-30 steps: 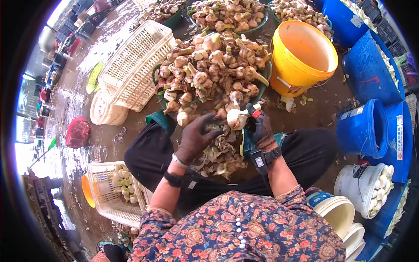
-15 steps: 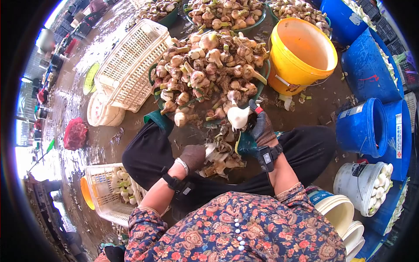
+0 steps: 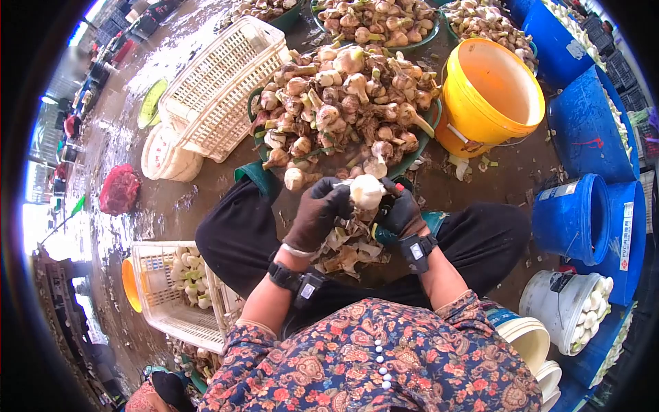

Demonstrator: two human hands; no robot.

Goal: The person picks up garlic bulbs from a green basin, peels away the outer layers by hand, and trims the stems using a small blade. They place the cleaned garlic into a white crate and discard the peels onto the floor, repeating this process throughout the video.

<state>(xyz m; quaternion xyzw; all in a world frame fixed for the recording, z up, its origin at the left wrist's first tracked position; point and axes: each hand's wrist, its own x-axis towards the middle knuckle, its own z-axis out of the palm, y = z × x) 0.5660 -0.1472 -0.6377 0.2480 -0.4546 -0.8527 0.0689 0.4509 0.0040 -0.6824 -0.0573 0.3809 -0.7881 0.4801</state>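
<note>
A white peeled garlic bulb is held between my two gloved hands, in front of the heap. My left hand has its fingers closed against the bulb's left side. On the other side, my right hand grips it, with a red-tipped item at the thumb. Just beyond lies a big pile of unpeeled garlic in a green basin. Loose skins lie on the ground below my hands, between my legs.
White plastic crates stand left of the pile, a yellow bucket right. Blue buckets and a white bucket of peeled garlic line the far right. A crate with white bulbs sits lower left.
My left hand has moved up and right from the skins to the bulb. My right hand has drawn the bulb slightly down and left. The view has shifted a little.
</note>
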